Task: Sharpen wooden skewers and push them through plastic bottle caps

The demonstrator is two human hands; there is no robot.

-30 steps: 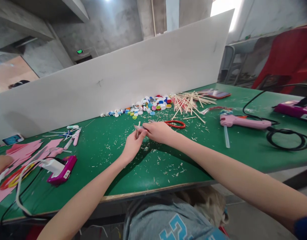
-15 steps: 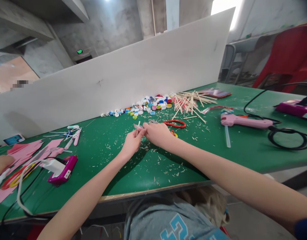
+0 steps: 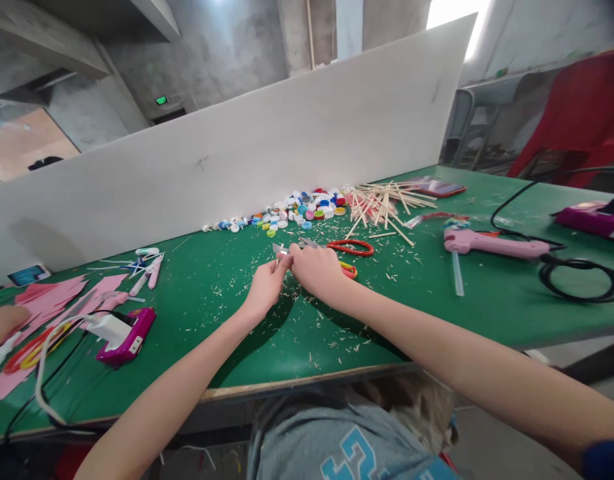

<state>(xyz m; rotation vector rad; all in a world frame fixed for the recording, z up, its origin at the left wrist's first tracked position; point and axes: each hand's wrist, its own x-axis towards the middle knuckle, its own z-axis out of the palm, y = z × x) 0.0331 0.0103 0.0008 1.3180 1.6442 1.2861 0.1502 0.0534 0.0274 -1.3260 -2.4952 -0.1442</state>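
Note:
At the middle of the green table, my two hands meet with their fingertips close together. My right hand is closed on a craft knife, whose short metal blade points left past the fingers. My left hand pinches a thin wooden stick under the blade; most of it is hidden by the fingers. Scissors with red handles lie just behind and right of my right hand, partly covered by it. Pale wood shavings are scattered over the table around both hands.
Behind my hands are a pile of bottle caps and a heap of wooden sticks, before a white partition. A pink glue gun lies right. On the left are a purple power strip, pink sheets and another person's hand.
My hands stay together in nearly the same place. The knife blade and the stick have tilted a little, and the stick's pale tip no longer shows above the blade. The view has shifted slightly.

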